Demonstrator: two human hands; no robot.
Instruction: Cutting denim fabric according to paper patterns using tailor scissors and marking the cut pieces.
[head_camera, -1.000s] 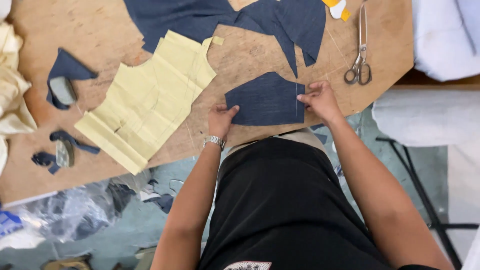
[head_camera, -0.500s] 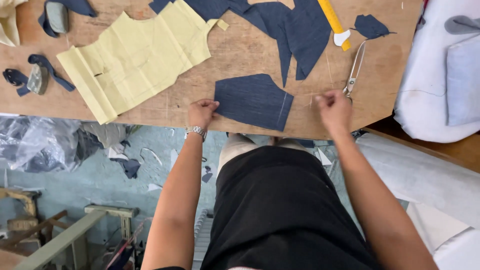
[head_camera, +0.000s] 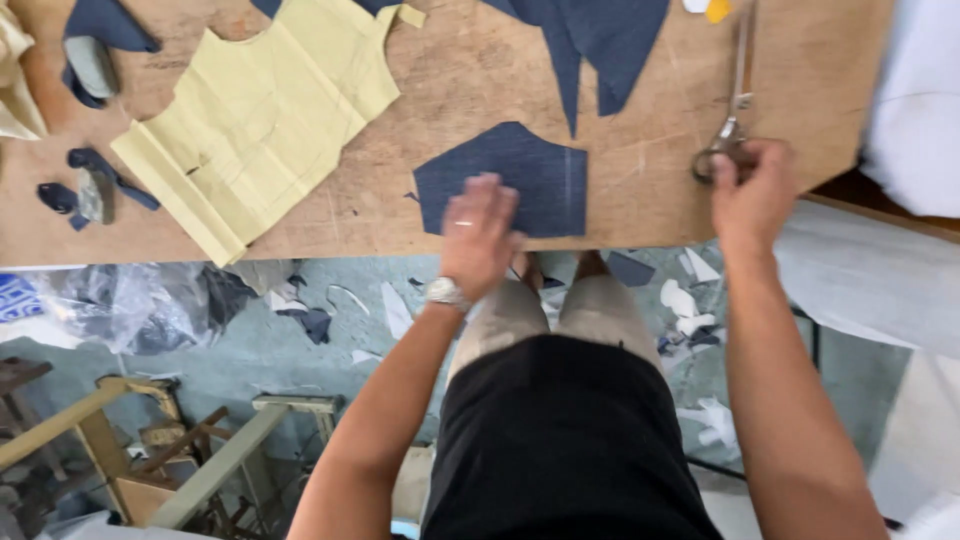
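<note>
Navy fabric piece (head_camera: 535, 175) at table edge (head_camera: 350, 245)

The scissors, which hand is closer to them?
The right hand. Its fingers are on the handles of the scissors at the table's right end. The left hand is far off to the side, flat on the dark blue fabric piece.

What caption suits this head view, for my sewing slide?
Left hand presses a dark blue fabric piece; right hand grasps scissors.

Your left hand (head_camera: 478, 238) is blurred over the navy piece (head_camera: 520, 175) — beyond it, the scissors' (head_camera: 735, 100) blade tips and the yellow pattern's (head_camera: 270, 110) top run off the frame.
</note>
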